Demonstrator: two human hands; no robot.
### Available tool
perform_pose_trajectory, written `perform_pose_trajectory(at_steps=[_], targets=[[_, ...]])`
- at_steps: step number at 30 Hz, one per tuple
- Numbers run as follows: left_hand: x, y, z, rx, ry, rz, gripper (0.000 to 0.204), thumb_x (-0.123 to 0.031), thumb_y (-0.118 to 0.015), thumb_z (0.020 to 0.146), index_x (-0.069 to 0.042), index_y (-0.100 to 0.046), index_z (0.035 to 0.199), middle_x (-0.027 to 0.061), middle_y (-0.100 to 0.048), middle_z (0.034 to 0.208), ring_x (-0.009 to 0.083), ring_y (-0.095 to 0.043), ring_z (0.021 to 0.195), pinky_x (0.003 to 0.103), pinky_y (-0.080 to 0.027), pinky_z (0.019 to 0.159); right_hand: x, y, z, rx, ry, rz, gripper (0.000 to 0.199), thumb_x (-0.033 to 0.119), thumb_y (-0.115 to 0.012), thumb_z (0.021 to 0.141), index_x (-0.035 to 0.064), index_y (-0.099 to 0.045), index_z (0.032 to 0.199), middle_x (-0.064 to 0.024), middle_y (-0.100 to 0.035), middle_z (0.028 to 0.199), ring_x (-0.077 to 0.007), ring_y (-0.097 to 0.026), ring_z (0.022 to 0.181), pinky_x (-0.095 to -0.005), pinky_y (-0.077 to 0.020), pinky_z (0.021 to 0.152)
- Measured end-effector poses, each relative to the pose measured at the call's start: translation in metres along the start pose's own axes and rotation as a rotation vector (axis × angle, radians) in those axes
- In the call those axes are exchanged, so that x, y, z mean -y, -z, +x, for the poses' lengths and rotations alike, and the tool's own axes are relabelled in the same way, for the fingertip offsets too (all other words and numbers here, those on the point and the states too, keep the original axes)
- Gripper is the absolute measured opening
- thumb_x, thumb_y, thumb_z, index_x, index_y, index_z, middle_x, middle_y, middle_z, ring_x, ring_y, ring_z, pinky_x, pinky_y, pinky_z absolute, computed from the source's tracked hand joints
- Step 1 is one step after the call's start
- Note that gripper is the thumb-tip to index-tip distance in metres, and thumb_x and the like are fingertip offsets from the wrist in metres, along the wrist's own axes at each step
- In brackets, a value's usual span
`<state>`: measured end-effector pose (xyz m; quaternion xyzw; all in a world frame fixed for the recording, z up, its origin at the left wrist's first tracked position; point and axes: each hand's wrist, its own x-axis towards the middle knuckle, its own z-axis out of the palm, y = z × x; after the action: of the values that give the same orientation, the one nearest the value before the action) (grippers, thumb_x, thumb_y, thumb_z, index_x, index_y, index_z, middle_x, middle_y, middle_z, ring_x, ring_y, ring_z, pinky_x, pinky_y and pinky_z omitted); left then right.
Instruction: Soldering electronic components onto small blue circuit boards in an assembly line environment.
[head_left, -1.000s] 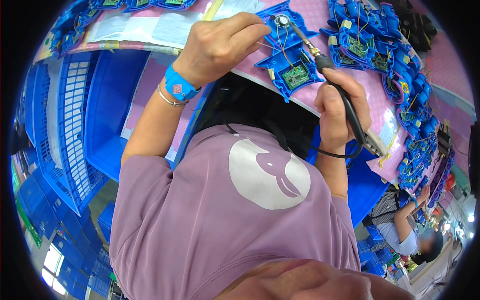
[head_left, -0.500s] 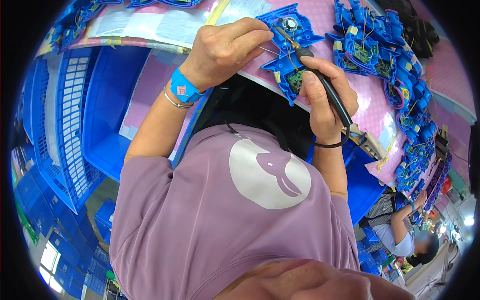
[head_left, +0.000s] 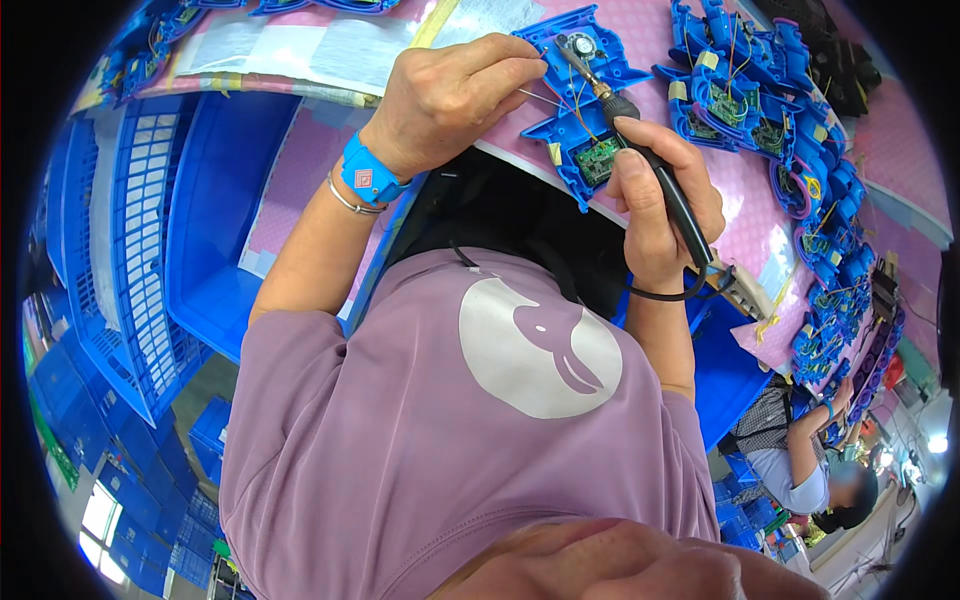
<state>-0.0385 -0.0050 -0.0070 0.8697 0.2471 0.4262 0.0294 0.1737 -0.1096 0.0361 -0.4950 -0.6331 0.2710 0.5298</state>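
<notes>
My right hand [head_left: 660, 195] grips a soldering iron [head_left: 678, 205] by its black handle, with the metal tip over an open blue plastic housing [head_left: 612, 72]. Inside the upper half sits a small round speaker [head_left: 582, 45]. The lower half holds a green circuit board [head_left: 597, 160], and thin wires run between the halves. At the housing's left edge the fingers of my left hand [head_left: 450, 95] are pinched together. A thin silvery strand [head_left: 540, 97], probably solder wire, sticks out beneath them; the exact grip is hidden.
Many more blue housings [head_left: 730, 100] with boards and wires crowd the right side of the pink-covered table [head_left: 640, 105]. Blue crates [head_left: 215, 220] stand at the left. A person [head_left: 800, 470] is at work at the lower right. The iron's cord [head_left: 665, 293] loops below my right hand.
My right hand and the soldering iron have shifted slightly to the right; the tip has left the spot near my left fingertips and is closer to the speaker. My left hand has barely moved.
</notes>
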Motion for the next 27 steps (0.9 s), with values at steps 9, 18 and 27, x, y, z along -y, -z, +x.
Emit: perform_pose_trajectory(at_steps=[9,18,27], targets=[[0.001,0.000,0.001,0.000,0.000,-0.004,0.029,-0.007,-0.082,0.077,-0.009,-0.074,0.105,0.0051,-0.075,0.103,0.0203,-0.074,0.080,0.029,-0.059,0.064,-0.001,0.001,-0.002,-0.021,0.011,0.016,0.024,0.003,-0.066,0.093,-0.0080,-0.069,0.114,-0.0045,-0.063,0.068,-0.0069,-0.053,0.056,-0.0218,-0.0384,0.052],[-0.008,0.008,-0.001,0.026,0.068,-0.033,0.035,-0.003,-0.084,0.075,-0.009,-0.075,0.109,0.0054,-0.073,0.101,0.0176,-0.072,0.077,0.027,-0.057,0.059,-0.004,0.008,-0.008,-0.075,0.045,0.036,0.025,0.002,-0.066,0.091,-0.0096,-0.068,0.114,-0.0076,-0.062,0.069,-0.0091,-0.054,0.056,-0.0229,-0.0382,0.051],[-0.028,0.017,-0.001,0.144,0.167,-0.444,0.038,-0.005,-0.087,0.073,-0.010,-0.076,0.109,0.0075,-0.071,0.110,0.0214,-0.073,0.087,0.028,-0.061,0.071,0.000,0.032,-0.021,-0.199,-0.025,0.113,0.024,0.005,-0.067,0.092,-0.0038,-0.070,0.114,-0.0066,-0.067,0.071,-0.0088,-0.060,0.060,-0.0224,-0.0451,0.057]])
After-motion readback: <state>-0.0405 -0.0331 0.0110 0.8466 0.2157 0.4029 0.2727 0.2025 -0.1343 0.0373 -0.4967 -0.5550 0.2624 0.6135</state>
